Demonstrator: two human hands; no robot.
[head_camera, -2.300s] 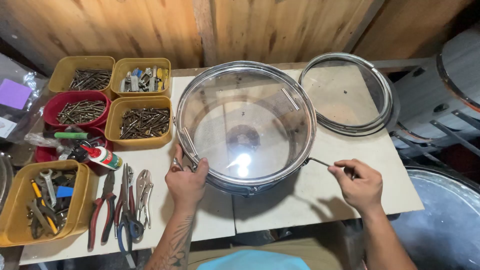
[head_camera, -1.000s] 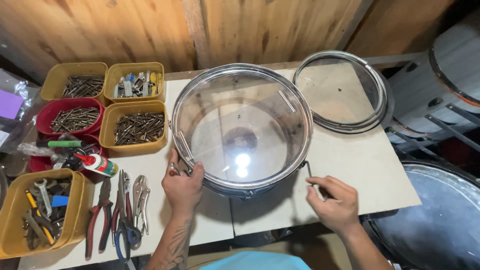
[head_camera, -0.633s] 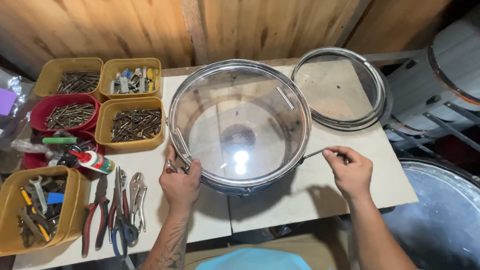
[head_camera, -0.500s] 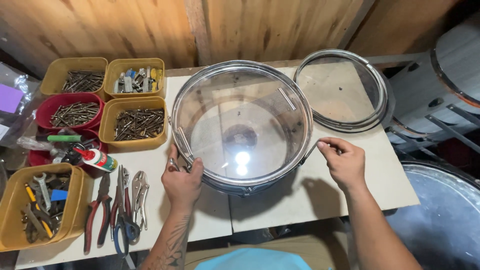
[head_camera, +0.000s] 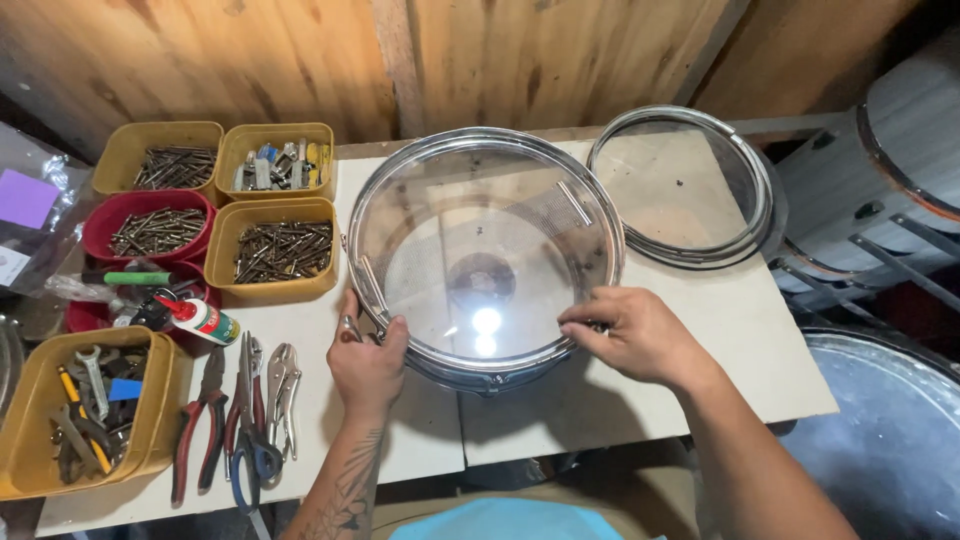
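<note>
A drum (head_camera: 485, 250) with a clear head and a chrome hoop lies flat on the pale table (head_camera: 620, 410). My left hand (head_camera: 368, 355) grips its near-left rim beside a lug. At the near-right rim, my right hand (head_camera: 640, 335) rests with its fingers pinched together. The thin metal rod it carried a moment ago is mostly hidden under those fingers. A second loose hoop with a clear head (head_camera: 765, 195) lies on the table behind and to the right of the drum.
Left of the drum stand yellow trays of screws (head_camera: 270, 255) and a red bowl of screws (head_camera: 155, 225). A yellow bin of tools (head_camera: 70, 410), several pliers (head_camera: 235, 410) and a glue bottle (head_camera: 200, 320) lie near the front-left. Larger drums (head_camera: 880, 180) crowd the right side.
My right hand has carried the thin rod from the table on the right in to the drum's near-right rim. My left hand has kept its grip on the rim.
</note>
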